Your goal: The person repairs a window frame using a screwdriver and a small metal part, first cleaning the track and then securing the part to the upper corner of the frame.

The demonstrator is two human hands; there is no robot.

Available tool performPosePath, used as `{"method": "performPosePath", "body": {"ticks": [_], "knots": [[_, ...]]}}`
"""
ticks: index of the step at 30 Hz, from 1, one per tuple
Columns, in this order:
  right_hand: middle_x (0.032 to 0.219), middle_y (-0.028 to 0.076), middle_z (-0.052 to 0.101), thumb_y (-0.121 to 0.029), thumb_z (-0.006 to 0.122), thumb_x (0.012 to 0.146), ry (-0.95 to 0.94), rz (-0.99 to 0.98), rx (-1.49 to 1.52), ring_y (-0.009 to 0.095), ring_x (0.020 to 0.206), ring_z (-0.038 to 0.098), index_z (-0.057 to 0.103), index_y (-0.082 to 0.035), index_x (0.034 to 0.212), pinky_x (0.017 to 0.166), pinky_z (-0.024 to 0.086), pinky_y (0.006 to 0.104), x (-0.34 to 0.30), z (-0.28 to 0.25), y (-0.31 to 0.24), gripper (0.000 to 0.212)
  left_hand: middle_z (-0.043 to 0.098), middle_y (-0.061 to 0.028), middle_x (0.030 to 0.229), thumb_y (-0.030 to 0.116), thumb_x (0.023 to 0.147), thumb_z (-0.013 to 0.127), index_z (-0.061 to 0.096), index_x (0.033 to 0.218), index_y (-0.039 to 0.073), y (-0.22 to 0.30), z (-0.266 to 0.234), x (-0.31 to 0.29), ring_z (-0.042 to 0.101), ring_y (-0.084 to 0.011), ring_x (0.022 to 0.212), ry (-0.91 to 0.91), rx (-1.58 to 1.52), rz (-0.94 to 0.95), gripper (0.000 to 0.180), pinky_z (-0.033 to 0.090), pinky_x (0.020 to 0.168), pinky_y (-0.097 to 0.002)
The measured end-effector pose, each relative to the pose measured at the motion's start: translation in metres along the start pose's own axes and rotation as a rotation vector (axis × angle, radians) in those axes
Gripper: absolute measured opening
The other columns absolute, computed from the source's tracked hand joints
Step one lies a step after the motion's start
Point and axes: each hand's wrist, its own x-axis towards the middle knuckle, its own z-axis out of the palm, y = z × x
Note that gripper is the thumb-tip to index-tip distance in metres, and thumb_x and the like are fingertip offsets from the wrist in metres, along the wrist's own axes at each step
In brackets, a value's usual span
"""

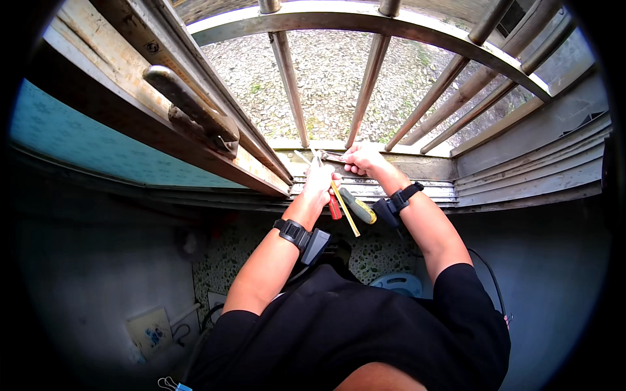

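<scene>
Both hands are close together over the window sill. My left hand is closed around a bundle of slim tools. From it stick out a screwdriver's red handle, a thin yellow rod and a thick green-and-yellow handle, which appears to belong to the same bundle. Pale, thin tips show past the fingers on the far side. My right hand pinches a small grey metal piece just right of those tips; its exact kind is too small to tell.
Metal window bars with a curved crosspiece rise beyond the sill. At left stands a window sash with a worn handle. Sliding tracks run along the right. Below are a patterned floor and a pale blue plastic object.
</scene>
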Motion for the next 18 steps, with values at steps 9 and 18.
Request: {"method": "performPosePath", "body": {"ticks": [9, 18], "knots": [[0.06, 0.005, 0.059, -0.007, 0.059, 0.081, -0.043, 0.034, 0.17, 0.006, 0.04, 0.045, 0.058, -0.001, 0.076, 0.031, 0.028, 0.0193, -0.01, -0.001, -0.009, 0.007, 0.048, -0.0115, 0.063, -0.002, 0.079, 0.043, 0.032, 0.113, 0.008, 0.008, 0.0, -0.031, 0.045, -0.0163, 0.04, 0.078, -0.054, 0.137, 0.037, 0.029, 0.029, -0.0248], [0.055, 0.006, 0.056, -0.004, 0.057, 0.078, 0.123, -0.044, 0.194, 0.008, 0.036, 0.041, 0.059, 0.001, 0.074, 0.03, 0.028, 0.0223, -0.042, -0.015, 0.007, 0.006, 0.049, -0.0123, 0.062, 0.0, 0.079, 0.044, 0.043, 0.089, -0.001, -0.004, -0.02, -0.019, 0.045, -0.0173, 0.04, 0.091, -0.054, 0.097, 0.011, 0.029, 0.03, -0.0262]]}}
